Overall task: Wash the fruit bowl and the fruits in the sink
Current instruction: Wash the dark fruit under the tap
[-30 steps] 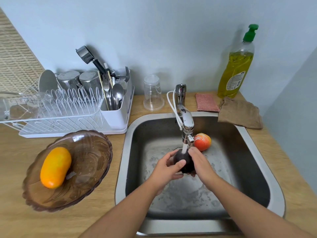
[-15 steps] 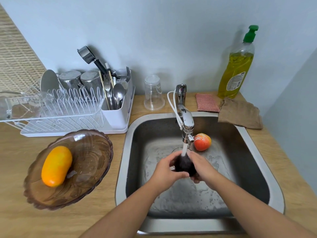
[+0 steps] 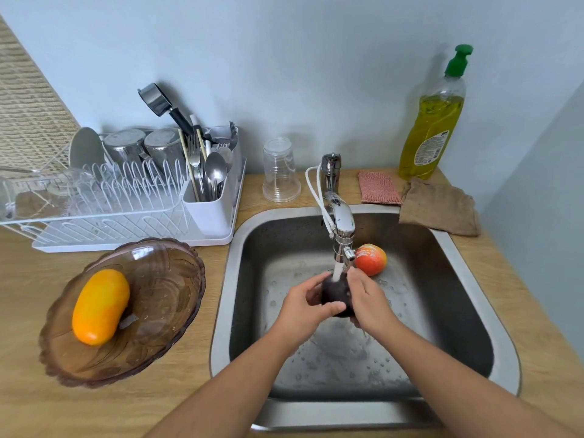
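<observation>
Dark fruit (image 3: 335, 295) rinsed under the running tap (image 3: 343, 222)

Left hand (image 3: 303, 311) and right hand (image 3: 368, 298) curled round it mid-sink (image 3: 221, 311); a red fruit (image 3: 371, 259) lay at 1 o'clock, the glass fruit bowl (image 3: 177, 279) at 9 o'clock. Wet, light, possibly a plum, it looked slippery, so best cupped round its middle.

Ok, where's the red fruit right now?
The red fruit lies in the sink, toward the back in the head view, just right of the tap and beyond the right hand.
</observation>
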